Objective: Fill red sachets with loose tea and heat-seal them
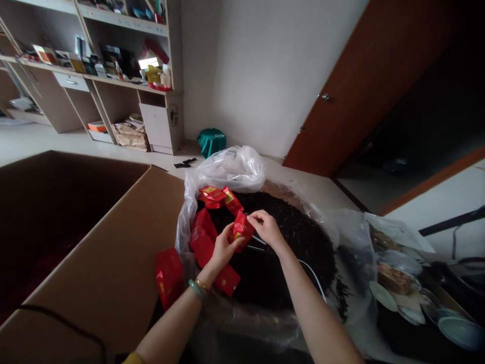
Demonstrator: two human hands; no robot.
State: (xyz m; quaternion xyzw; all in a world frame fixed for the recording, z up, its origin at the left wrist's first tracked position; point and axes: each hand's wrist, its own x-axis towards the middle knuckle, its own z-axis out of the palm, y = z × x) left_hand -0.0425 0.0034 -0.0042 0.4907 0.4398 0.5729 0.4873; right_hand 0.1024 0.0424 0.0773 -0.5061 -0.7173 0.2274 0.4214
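A small red and gold packet (pixel 241 228) is held between both hands above a heap of dark loose leaves (pixel 295 237) in a clear plastic bag (pixel 227 169). My left hand (pixel 223 247) grips the packet from below, fingers closed round it; a green bangle sits on that wrist. My right hand (pixel 265 226) pinches the packet's top edge. More red packets (pixel 217 196) lie on the leaves at the bag's far side, and a stack of flat red ones (pixel 202 242) rests by the bag's left wall.
A large open cardboard box (pixel 106 273) stands at my left, with a red packet (pixel 169 275) against its side. Plates and bowls (pixel 401 283) lie at the right. Shelves (pixel 125 76), a green bag (pixel 211 140) and a brown door (pixel 364 86) are behind.
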